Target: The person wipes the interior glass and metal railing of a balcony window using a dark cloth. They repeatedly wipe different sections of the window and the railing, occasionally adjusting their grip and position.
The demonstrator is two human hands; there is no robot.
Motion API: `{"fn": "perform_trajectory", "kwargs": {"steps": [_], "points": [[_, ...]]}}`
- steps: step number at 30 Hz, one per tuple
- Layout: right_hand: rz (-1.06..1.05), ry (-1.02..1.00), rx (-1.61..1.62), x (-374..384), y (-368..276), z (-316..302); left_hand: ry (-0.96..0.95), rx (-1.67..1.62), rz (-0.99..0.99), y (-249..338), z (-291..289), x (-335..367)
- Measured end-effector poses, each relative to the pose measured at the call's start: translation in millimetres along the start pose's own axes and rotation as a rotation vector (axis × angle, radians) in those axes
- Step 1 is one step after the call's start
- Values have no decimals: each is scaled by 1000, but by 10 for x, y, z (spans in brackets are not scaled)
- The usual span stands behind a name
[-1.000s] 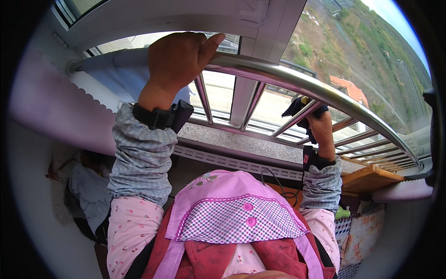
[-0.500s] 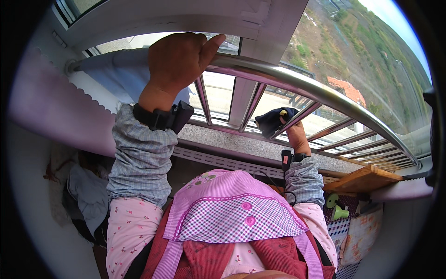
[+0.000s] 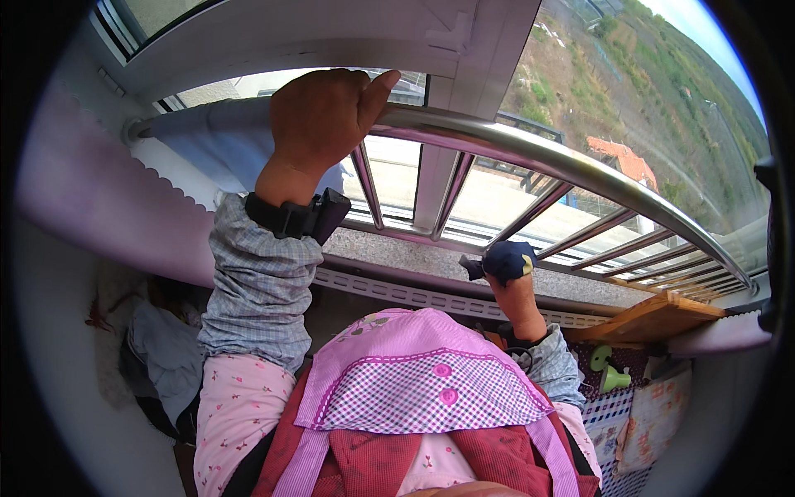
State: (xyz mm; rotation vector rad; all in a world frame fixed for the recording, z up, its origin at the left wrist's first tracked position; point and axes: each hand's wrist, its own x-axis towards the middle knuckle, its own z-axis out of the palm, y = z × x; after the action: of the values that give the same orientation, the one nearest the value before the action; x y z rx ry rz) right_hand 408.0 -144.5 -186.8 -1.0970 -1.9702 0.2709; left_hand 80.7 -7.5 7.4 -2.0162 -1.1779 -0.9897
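My left hand (image 3: 321, 120) is closed over the top of the shiny metal guard rail (image 3: 530, 142), its thumb lying along the bar. Just left of it, a light blue cloth (image 3: 217, 137) hangs draped over the same rail. My right hand (image 3: 511, 291) grips a dark navy cloth (image 3: 508, 259) with a small yellow patch. That cloth is bunched over the fingers and hides most of them. It is at the foot of the thin metal bars, in front of the granite sill (image 3: 397, 255); whether it touches a bar I cannot tell.
Behind the railing is a window with a white frame (image 3: 439, 157). A slotted white strip (image 3: 381, 287) runs below the sill. On the right are a wooden board (image 3: 654, 319) and a green plastic piece (image 3: 614, 379). Grey clothing (image 3: 166, 340) lies low on the left.
My right hand has drawn the navy cloth down and towards me, from partway up a bar to the railing's foot. The left hand keeps its hold on the rail.
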Motion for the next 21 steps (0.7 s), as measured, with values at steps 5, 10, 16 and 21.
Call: {"fn": "perform_trajectory", "kwargs": {"steps": [5,10,16,21], "points": [[239,129,527,488,-98,426,-155,-39,-84,55,-95,12],[437,219,294,1006,76,557,-108,-72,-68,62,-125,21],[169,379,-42,1394,-155,198,-41,-56,-26,36,-83,19],[244,497,177,1233,-48,482,-61,-47,-36,48,-90,12]]}}
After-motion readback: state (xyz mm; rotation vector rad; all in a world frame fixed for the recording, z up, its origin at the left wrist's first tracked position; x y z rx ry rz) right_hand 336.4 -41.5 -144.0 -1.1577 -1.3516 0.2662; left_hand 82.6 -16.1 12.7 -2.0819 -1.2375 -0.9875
